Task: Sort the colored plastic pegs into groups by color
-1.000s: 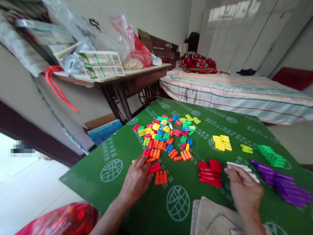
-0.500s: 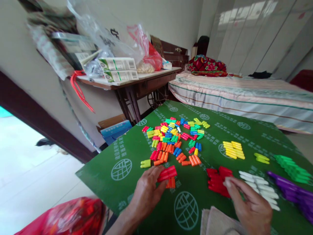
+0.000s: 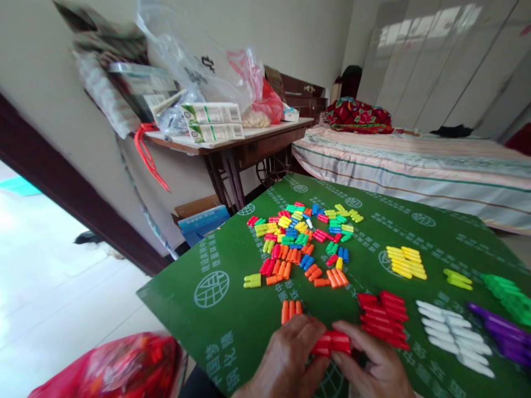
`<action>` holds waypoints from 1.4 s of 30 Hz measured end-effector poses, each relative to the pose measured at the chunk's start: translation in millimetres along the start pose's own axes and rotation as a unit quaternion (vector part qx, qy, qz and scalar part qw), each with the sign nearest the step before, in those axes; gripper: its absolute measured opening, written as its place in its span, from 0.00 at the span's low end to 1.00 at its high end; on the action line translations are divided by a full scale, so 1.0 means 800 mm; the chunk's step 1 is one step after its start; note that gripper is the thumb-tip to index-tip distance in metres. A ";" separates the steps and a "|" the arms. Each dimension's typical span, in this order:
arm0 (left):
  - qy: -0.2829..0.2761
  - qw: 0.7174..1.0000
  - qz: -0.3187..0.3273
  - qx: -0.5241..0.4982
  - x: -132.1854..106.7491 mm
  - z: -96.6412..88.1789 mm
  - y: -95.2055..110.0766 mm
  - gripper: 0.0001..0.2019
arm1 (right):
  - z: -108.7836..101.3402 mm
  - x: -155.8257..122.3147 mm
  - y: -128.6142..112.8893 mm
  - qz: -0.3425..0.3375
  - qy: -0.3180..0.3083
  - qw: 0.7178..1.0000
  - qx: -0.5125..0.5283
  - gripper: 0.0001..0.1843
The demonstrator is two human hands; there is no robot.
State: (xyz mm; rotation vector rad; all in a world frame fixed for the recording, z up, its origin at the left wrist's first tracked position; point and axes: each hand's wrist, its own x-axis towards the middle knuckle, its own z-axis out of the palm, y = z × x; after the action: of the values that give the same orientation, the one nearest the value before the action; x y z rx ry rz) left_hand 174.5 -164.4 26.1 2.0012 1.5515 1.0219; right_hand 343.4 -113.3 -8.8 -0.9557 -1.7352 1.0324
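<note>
Both my hands meet at the bottom of the head view over a green board (image 3: pixel 215 326). My left hand (image 3: pixel 286 362) and my right hand (image 3: pixel 373 367) pinch a small bundle of red plastic pieces (image 3: pixel 332 342) between their fingertips. Just right of them lies a sorted red group (image 3: pixel 384 318). A short row of orange pieces (image 3: pixel 290 309) lies just above my left hand. A mixed pile of coloured pieces (image 3: pixel 302 237) is spread over the board's middle.
Sorted groups lie to the right: yellow (image 3: pixel 405 261), white (image 3: pixel 454 337), green (image 3: pixel 508 290), purple (image 3: pixel 504 334). A lone lime piece (image 3: pixel 252 281) sits left. A cluttered wooden table (image 3: pixel 232 141) stands behind, a bed (image 3: pixel 415 160) at right, a red bag (image 3: pixel 112 367) at lower left.
My left hand carried red pieces from beside the orange row rightwards. My right hand left the red group and came in to meet it. The camera turned left.
</note>
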 end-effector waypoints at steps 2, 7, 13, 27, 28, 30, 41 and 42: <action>-0.008 1.000 -0.015 -0.016 0.000 -0.005 0.003 0.08 | 0.000 0.001 -0.003 0.017 -0.020 1.000 0.015 0.13; -0.035 0.995 -0.081 -0.053 0.004 -0.018 0.015 0.07 | 0.002 0.000 -0.013 0.086 -0.007 0.996 0.024 0.18; -0.007 0.983 -0.163 -0.085 0.005 -0.018 0.011 0.08 | 0.001 0.000 -0.013 0.138 -0.006 0.987 0.077 0.19; 0.044 0.972 -0.166 -0.159 -0.003 -0.013 -0.018 0.14 | 0.009 0.000 -0.001 0.154 0.003 0.982 0.113 0.21; 0.045 0.976 -0.158 -0.144 -0.003 -0.015 -0.018 0.15 | 0.009 0.000 0.000 0.151 -0.003 0.982 0.113 0.21; 0.048 0.983 -0.142 -0.109 -0.005 -0.020 -0.017 0.15 | 0.010 0.002 0.003 0.148 -0.027 0.983 0.102 0.20; 0.050 0.998 -0.041 0.018 -0.028 -0.016 -0.035 0.16 | 0.017 0.009 0.012 0.157 -0.069 0.984 0.049 0.21; 0.056 0.997 -0.034 0.033 -0.029 -0.015 -0.038 0.16 | 0.019 0.009 0.015 0.155 -0.069 0.985 0.043 0.21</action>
State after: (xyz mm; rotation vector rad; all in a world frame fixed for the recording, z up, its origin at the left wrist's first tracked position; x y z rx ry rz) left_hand 143.0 -178.8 5.3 1.9493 1.7222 1.0856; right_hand 328.9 -106.6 -21.6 -1.1456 -1.6701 1.3917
